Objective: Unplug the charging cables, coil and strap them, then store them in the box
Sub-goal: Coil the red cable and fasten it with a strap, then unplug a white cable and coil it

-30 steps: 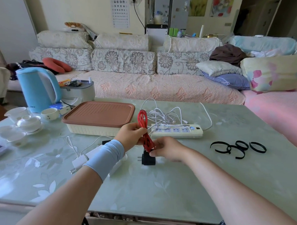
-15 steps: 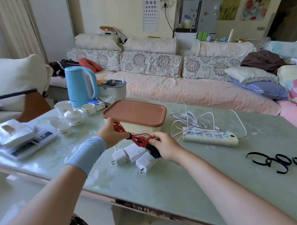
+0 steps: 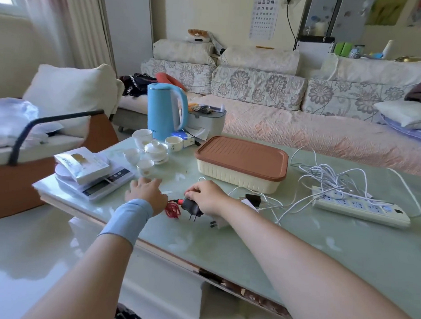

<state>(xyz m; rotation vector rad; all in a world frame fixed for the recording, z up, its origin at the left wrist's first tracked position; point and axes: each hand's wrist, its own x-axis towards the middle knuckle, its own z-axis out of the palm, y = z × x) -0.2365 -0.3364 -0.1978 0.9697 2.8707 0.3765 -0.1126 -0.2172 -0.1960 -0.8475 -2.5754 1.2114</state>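
Bench (image 3: 249, 245) carries all items; right hand (image 3: 206, 197) curled round black plug (image 3: 190, 208) near front-left edge, prongs toward the camera side; red cable (image 3: 173, 209) bunched in a small coil, joined to plug, lying on bench between the two wrists; left hand (image 3: 145, 192) wide, fingers spread and straight, palm down, holding nothing; whether its heel touches the coil cannot be told; blue band (image 3: 127, 218) on left wrist. Box (image 3: 237, 179) just behind right hand, brown lid (image 3: 241, 158) on; chargers (image 3: 220, 222), white, partly hidden under right forearm; white cables (image 3: 331, 179) tangled right of box, over power strip (image 3: 356, 210); kettle (image 3: 163, 111), cups (image 3: 154, 149), scale (image 3: 102, 186) at left.
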